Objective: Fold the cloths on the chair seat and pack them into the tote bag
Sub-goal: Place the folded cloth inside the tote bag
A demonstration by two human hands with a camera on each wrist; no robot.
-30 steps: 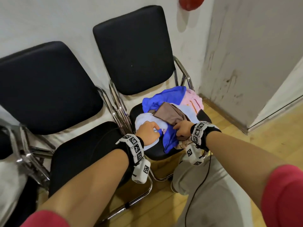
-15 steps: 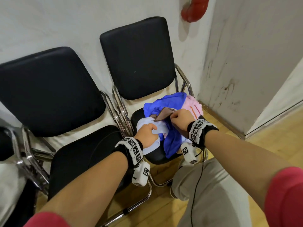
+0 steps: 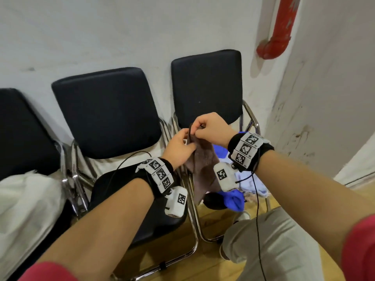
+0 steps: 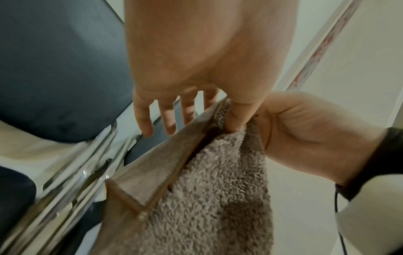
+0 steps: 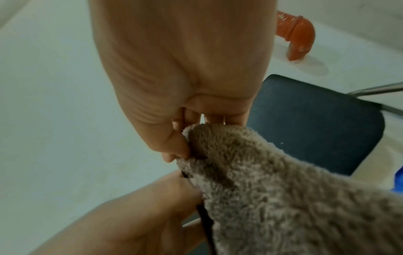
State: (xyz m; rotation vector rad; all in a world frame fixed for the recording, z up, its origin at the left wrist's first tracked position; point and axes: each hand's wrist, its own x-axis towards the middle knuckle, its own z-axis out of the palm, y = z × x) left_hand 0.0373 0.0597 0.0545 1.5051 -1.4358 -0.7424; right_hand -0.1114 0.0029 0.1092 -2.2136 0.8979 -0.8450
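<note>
At frame centre, right hand (image 3: 211, 128) and left hand (image 3: 179, 147) both pinch the brown cloth (image 3: 203, 169); slide them apart along its hem to spread it.

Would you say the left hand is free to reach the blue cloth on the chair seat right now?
Probably not yet: the left hand pinches the brown towel together with the right hand, and the towel hangs between it and the blue cloth.

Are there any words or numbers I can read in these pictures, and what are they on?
No readable words or numbers.
Wrist bands: black-and-white square code patterns, no letters.
Red pipe: faint marks, too blurred to read.
Brown cloth: no label visible.
</note>
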